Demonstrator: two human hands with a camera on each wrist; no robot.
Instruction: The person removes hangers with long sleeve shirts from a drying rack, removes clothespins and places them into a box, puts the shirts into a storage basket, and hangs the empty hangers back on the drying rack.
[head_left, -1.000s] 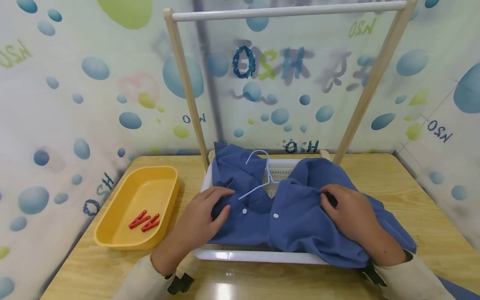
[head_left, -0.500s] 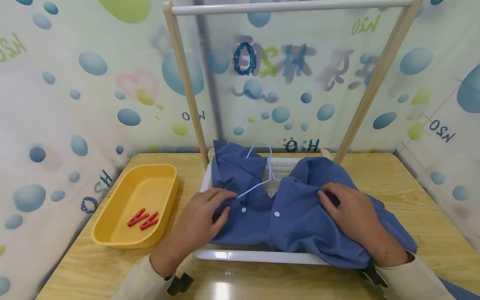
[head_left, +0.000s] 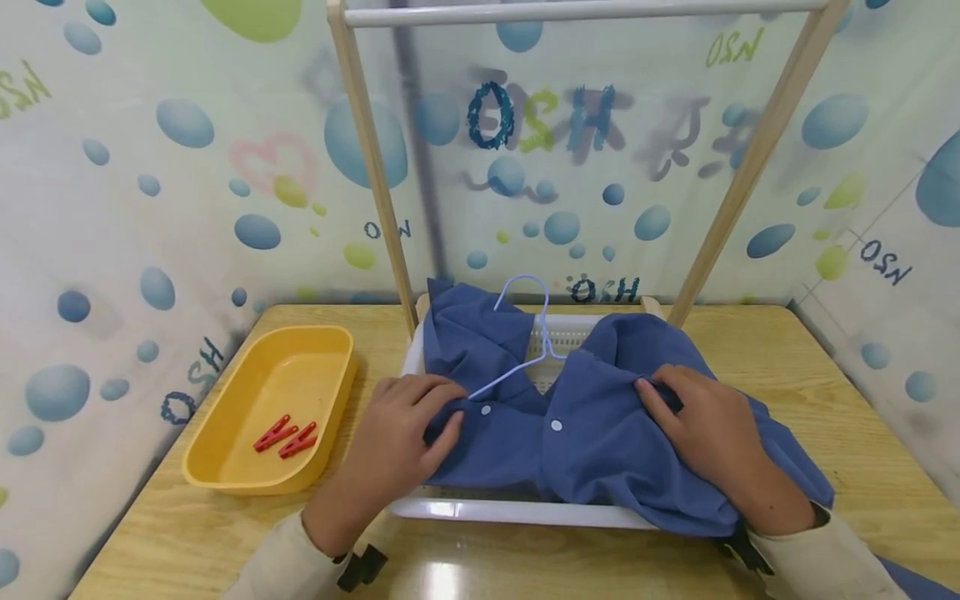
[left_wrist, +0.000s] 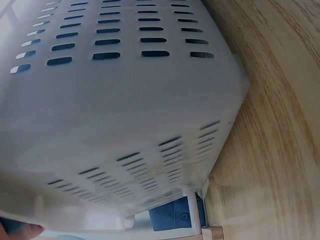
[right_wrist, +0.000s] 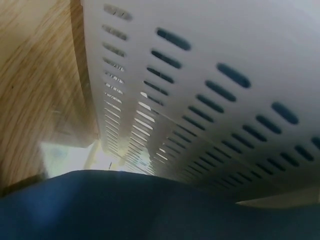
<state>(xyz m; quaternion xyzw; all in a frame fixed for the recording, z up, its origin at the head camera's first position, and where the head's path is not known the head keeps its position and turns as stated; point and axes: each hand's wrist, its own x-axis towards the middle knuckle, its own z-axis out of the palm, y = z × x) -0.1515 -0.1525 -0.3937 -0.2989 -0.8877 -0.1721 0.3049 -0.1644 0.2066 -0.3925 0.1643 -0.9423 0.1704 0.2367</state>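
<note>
A blue button-up shirt [head_left: 495, 454] lies spread over a white basket [head_left: 525, 512], its neck opening toward the back. Out of that opening stands the hook of a pale lilac hanger [head_left: 546, 321], with one arm running down to the left over the cloth. My left hand [head_left: 405, 433] grips the shirt's left side, fingertips right at the end of that hanger arm. On the other side my right hand [head_left: 705, 433] pinches a fold of the shirt between thumb and fingers. The hanger's right arm is hidden under the cloth. Mostly the basket's slotted wall [left_wrist: 115, 95] fills the left wrist view.
A yellow tray [head_left: 202, 450] with two red clothespins [head_left: 276, 433] stands left on the wooden table [head_left: 757, 350]. Behind the basket rises a rack with wooden posts [head_left: 375, 167] and a white top bar [head_left: 585, 10]. A patterned wall [head_left: 562, 192] closes off the back.
The hanger's hook has tilted upward and slightly right. My left hand has shifted up a little with its grip on the shirt; my right hand has barely moved.
</note>
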